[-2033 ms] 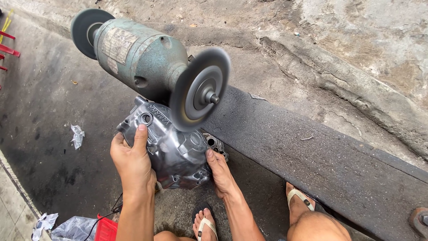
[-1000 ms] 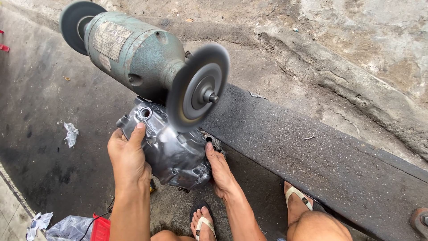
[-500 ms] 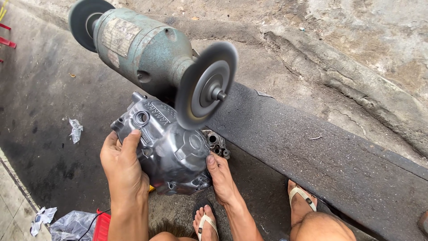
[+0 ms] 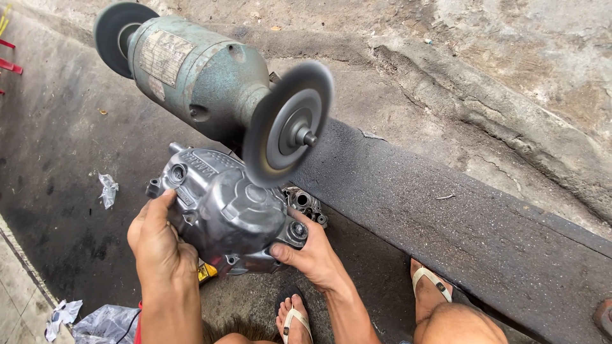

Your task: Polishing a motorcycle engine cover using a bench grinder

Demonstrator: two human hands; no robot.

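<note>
A dark sloping slab (image 4: 446,210) runs from the centre toward four o'clock, with rough concrete ground (image 4: 484,70) beyond it at one to two o'clock. A green bench grinder (image 4: 197,76) sits at eleven o'clock; its far wheel (image 4: 115,35) shows at ten o'clock and its near wheel (image 4: 287,124), blurred, faces the camera just above the centre. Directly below that wheel, at about seven o'clock from it, is a grey metal engine cover (image 4: 223,213), held up so its upper edge lies just at the wheel's lower rim; whether they touch cannot be told. The left hand (image 4: 159,245) grips the cover's left side, thumb laid across its face. The right hand (image 4: 312,255) clasps the lower right corner, thumb on a round boss. Two feet in sandals (image 4: 430,283) rest at five and six o'clock. A crumpled scrap (image 4: 107,190) lies at nine o'clock, and a plastic bag (image 4: 105,322) at seven o'clock.
</note>
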